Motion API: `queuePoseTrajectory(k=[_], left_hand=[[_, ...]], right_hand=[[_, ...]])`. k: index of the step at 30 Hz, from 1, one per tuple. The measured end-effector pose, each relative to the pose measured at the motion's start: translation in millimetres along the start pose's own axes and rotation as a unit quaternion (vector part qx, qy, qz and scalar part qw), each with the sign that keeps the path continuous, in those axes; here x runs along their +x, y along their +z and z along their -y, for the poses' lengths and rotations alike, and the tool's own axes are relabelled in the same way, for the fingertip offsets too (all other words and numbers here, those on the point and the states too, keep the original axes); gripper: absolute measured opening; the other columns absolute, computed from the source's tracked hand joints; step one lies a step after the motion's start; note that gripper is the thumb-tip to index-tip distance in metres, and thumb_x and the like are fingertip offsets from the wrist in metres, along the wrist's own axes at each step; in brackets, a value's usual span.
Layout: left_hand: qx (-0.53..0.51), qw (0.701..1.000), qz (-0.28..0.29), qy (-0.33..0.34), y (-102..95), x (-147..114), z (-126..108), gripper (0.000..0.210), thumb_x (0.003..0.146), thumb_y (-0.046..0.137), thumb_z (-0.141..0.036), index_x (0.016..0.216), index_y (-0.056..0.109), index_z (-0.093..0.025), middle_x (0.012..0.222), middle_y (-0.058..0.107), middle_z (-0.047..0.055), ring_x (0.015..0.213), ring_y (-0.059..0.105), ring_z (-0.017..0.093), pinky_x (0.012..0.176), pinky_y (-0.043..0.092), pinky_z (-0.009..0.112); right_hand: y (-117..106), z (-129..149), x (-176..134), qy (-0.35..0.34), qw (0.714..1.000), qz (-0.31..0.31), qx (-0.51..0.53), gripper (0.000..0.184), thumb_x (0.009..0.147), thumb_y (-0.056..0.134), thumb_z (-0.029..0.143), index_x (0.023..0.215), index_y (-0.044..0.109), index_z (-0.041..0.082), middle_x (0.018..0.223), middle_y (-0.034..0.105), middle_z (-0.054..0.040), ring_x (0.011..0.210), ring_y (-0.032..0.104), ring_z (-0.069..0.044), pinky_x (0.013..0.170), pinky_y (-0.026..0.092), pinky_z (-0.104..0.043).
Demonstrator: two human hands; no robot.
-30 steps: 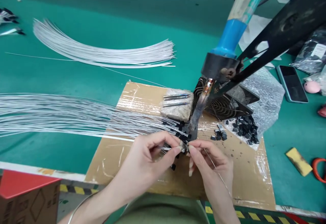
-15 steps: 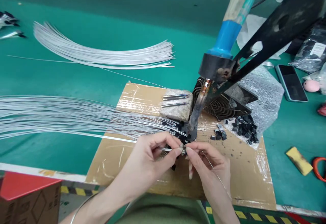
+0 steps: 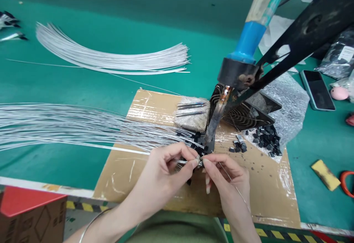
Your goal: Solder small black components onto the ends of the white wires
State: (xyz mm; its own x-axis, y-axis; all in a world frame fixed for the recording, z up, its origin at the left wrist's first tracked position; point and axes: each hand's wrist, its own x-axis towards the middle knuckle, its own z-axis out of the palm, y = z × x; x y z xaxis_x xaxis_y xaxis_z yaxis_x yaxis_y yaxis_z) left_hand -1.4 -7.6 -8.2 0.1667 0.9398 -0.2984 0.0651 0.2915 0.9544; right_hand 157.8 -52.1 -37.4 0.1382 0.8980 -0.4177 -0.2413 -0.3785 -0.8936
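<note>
My left hand (image 3: 171,176) is closed in a pinch on the end of a white wire (image 3: 181,162). My right hand (image 3: 226,180) is pinched too, its fingertips meeting the left ones at a small black-and-silver connector piece (image 3: 200,163), mostly covered by fingers. A thin silvery wire, like solder (image 3: 238,191), threads through the right fingers and trails toward the wrist. Just above the fingertips is the dark tip of a soldering iron (image 3: 214,123) with a blue handle. Beside it lie the black-tipped ends of a large white wire bundle (image 3: 83,127).
Cardboard (image 3: 265,195) covers the work spot on the green table. Near the iron stand a grey block (image 3: 192,121) with metal tips on it and a black fan (image 3: 240,114). Loose black pieces (image 3: 267,139), a phone (image 3: 317,90), a yellow sponge (image 3: 325,174) and another wire bundle (image 3: 110,58) lie around.
Both hands keep almost the same pinch at the same place. The view has shifted very slightly; nothing was taken up or let go.
</note>
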Motion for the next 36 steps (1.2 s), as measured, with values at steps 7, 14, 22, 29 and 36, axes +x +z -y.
queuePoseTrajectory(k=[7, 14, 22, 29, 36], left_hand=[[0.007, 1.0, -0.008, -0.009, 0.9, -0.3, 2.6, 0.015, 0.082, 0.073, -0.018, 0.067, 0.071, -0.018, 0.077, 0.078, 0.003, 0.074, 0.071, 0.015, 0.068, 0.055, 0.02], [0.017, 1.0, 0.004, -0.014, -0.1, 0.9, -0.5, 0.015, 0.08, 0.072, -0.021, 0.066, 0.071, -0.018, 0.076, 0.079, 0.005, 0.073, 0.072, 0.016, 0.067, 0.055, 0.022], [0.062, 0.998, -0.016, -0.015, 2.0, 3.0, 0.5, 0.016, 0.081, 0.069, -0.025, 0.067, 0.069, -0.018, 0.078, 0.079, 0.006, 0.072, 0.071, 0.018, 0.065, 0.053, 0.025], [0.1, 0.995, -0.023, -0.009, 2.7, 3.7, -2.6, 0.017, 0.083, 0.066, -0.028, 0.069, 0.068, -0.018, 0.078, 0.079, 0.007, 0.07, 0.069, 0.019, 0.06, 0.048, 0.027], [0.106, 0.994, -0.024, -0.005, 3.1, 6.0, -9.8, 0.017, 0.081, 0.066, -0.029, 0.069, 0.069, -0.019, 0.078, 0.078, 0.007, 0.072, 0.07, 0.02, 0.063, 0.05, 0.028]], right_hand=[[1.6, 1.8, -1.7, 0.015, 1.0, -0.013, 0.007, 0.022, 0.087, 0.089, 0.045, 0.086, 0.086, 0.023, 0.061, 0.07, 0.0013, 0.048, 0.059, -0.01, 0.046, 0.055, -0.019], [-5.8, -5.5, 4.7, 0.006, 0.999, 0.03, 0.015, 0.02, 0.088, 0.088, 0.045, 0.089, 0.088, 0.024, 0.059, 0.068, 0.0012, 0.047, 0.058, -0.009, 0.045, 0.051, -0.019], [-3.7, -4.4, -4.5, -0.15, 0.975, -0.068, -0.147, 0.032, 0.106, 0.062, 0.052, 0.116, 0.085, 0.032, 0.082, 0.057, 0.0, 0.069, 0.052, -0.015, 0.063, 0.046, -0.028], [-0.3, 0.1, -16.5, -0.114, 0.978, -0.068, -0.16, 0.038, 0.114, 0.042, 0.043, 0.145, 0.06, 0.03, 0.077, 0.06, 0.0032, 0.06, 0.044, -0.016, 0.057, 0.034, -0.031], [-8.3, 8.1, -18.5, -0.143, 0.962, -0.085, -0.215, 0.036, 0.112, 0.049, 0.036, 0.077, 0.048, 0.025, 0.072, 0.047, 0.0039, 0.064, 0.044, -0.015, 0.062, 0.035, -0.03]])
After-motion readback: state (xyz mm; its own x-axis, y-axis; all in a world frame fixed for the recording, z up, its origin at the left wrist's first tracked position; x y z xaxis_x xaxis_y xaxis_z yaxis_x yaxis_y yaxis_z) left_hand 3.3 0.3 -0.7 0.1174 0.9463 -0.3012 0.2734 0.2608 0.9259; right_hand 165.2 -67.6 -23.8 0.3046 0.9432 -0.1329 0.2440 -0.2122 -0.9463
